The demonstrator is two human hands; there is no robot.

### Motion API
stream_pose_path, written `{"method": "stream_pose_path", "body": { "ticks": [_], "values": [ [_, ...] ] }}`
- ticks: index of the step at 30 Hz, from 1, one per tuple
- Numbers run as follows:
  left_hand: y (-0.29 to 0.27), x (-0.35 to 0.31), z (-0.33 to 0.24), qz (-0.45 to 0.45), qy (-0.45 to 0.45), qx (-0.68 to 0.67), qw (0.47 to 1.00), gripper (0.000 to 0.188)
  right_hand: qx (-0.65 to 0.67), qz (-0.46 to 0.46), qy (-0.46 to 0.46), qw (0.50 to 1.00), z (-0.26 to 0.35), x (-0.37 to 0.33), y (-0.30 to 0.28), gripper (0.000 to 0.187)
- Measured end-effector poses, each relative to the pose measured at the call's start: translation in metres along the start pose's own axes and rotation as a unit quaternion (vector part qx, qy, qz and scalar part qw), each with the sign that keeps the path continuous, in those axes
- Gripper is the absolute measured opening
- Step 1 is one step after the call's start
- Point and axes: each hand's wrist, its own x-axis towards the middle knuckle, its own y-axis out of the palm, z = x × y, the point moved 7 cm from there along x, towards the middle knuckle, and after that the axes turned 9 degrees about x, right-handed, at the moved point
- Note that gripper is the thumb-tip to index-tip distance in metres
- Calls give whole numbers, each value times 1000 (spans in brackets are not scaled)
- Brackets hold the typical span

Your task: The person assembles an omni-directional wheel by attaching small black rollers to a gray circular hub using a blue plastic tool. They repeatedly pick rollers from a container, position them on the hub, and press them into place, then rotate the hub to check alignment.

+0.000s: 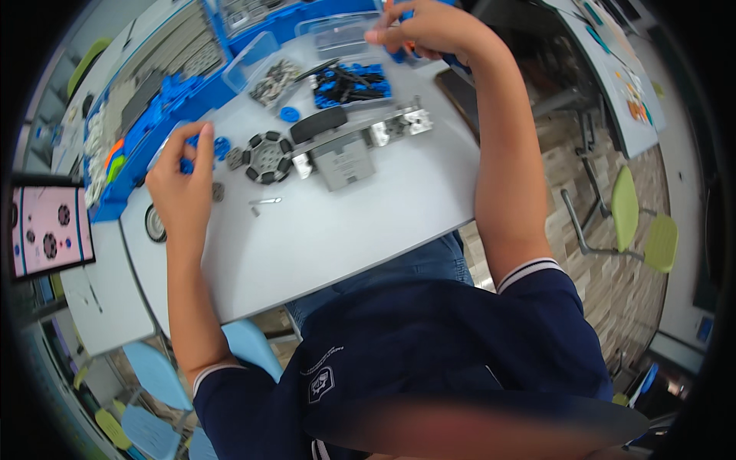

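My left hand [182, 180] is raised over the left of the white table, its thumb and forefinger curled together. Whatever they may pinch is too small to make out. Close to its fingers lie blue round pieces [221, 147]. Beyond the clear boxes my right hand [437, 32] reaches to the far edge, thumb and forefinger apart, above some orange and blue parts [410, 52] that it partly covers. Between the hands sits a grey boxy module [345, 162] with metal brackets [402, 126] and a black tyre [318, 124]. A large black-and-grey roller wheel [268, 157] stands beside it.
Clear boxes hold black and blue parts [350, 86] and small grey pieces [277, 83]. A blue sorting tray [165, 103] lines the far left side. A small metal tool [267, 201] lies midtable, a wheel [156, 222] near my left wrist. A screen [52, 228] stands left.
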Motion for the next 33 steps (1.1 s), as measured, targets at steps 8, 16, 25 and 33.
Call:
{"method": "stream_pose_path", "body": {
  "ticks": [8,16,25,33],
  "values": [
    [8,-5,-5,21,-6,-26,999,15,-194,-240,72,948,-71,26,-94,35],
    [18,-7,-2,65,-21,-101,993,15,-267,-124,133,947,-98,44,-76,33],
    [25,-8,3,95,-47,-154,982,16,-237,-108,161,952,-82,27,-73,34],
    [26,-8,4,94,-44,-141,985,15,-204,-212,121,948,-68,19,-88,37]
  ]
}}
